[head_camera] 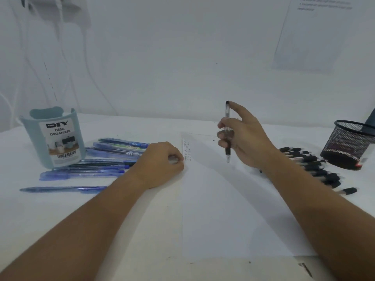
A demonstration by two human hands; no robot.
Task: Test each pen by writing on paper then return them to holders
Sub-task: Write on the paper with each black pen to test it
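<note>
The fingers (224,136) of the right hand (243,138) are curled round the barrel of a clear pen with a black grip (227,132), and the index finger extends upward so that its tip rests on the button at the top of the pen. The pen is held upright above the sheet of paper (233,209), tip downward and clear of the surface. The left hand (160,165) rests on the table (121,230) at the left edge of the paper, fingers curled loosely inward with nothing held. A short column of small handwritten words (186,150) runs down the upper left corner of the sheet, just beside the left knuckles. To the left of the left hand, a group of blue pens (105,159) lies flat on the table, next to a pale blue desk organizer (54,136) that stands upright. To the right of the right forearm, a row of black-grip pens (316,169) lies on the table, near a black mesh cup (351,145).
</note>
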